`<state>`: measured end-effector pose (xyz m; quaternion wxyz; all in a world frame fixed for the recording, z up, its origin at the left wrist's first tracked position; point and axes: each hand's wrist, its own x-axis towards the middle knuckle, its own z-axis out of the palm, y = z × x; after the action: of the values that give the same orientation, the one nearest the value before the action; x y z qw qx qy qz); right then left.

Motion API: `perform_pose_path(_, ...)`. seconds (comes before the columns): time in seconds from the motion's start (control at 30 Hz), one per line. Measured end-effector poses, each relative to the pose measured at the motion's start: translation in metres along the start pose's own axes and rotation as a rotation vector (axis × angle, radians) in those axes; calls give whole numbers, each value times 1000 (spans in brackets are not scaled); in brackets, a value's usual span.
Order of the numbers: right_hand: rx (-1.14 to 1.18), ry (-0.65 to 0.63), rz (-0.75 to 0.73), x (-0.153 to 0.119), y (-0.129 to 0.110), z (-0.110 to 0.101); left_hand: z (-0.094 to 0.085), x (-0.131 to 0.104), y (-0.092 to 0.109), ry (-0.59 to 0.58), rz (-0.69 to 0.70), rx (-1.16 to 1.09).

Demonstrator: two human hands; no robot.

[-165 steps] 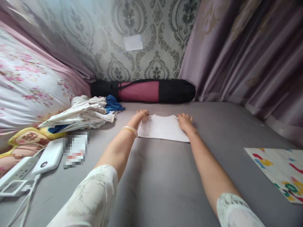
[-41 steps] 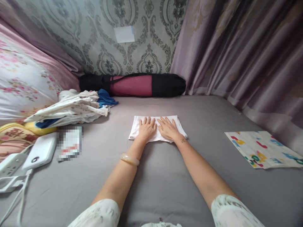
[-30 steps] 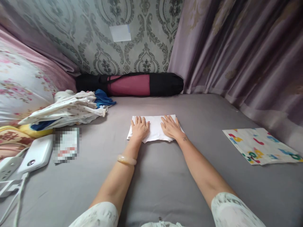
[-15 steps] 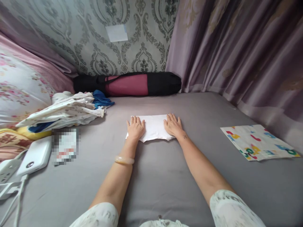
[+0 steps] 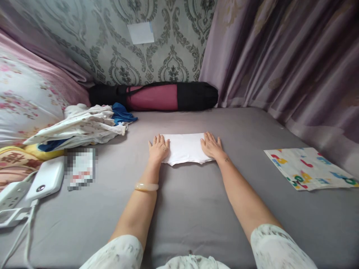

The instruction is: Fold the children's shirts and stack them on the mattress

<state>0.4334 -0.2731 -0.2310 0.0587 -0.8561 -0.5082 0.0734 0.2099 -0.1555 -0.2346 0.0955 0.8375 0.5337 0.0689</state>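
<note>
So the white cloth [image 5: 185, 147] is lying flat on the grey sheet [image 5: 190, 213], right out in front of the person, between the hands. Left hand [image 5: 159, 148] is palm-down over one end, right hand [image 5: 212, 146] over the other, fingers a bit spread, not pinching anything. Looks like this piece is pretty much folded and being smoothed, though the near edge is kinda wavy. The printed cloth [image 5: 311, 168] off to the right lies flat, so I'd guess that one's done. What's left, I reckon, is the loose clothes heap [image 5: 84, 125] over on the left, all rumpled.
</note>
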Motion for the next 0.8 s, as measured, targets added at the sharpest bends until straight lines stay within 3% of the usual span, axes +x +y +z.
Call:
perform_pose_path(0.13,-25,53,-23,-2,-8,-5,-3,0,3,-26,-11,-27)
perform_pose_path(0.23,-12,116,-108,-4,-19,-6,-9,1,8,20,-20,-32)
perform_pose_path(0.33,-2,83,-120,-4,-26,-1,-12,1,14,53,-3,-29)
perform_pose_path(0.53,-17,66,-93,-3,-24,9,-8,-1,16,-7,39,-34)
perform_pose_path(0.8,-44,87,-137,-10,-41,-2,-11,1,12,24,51,-214)
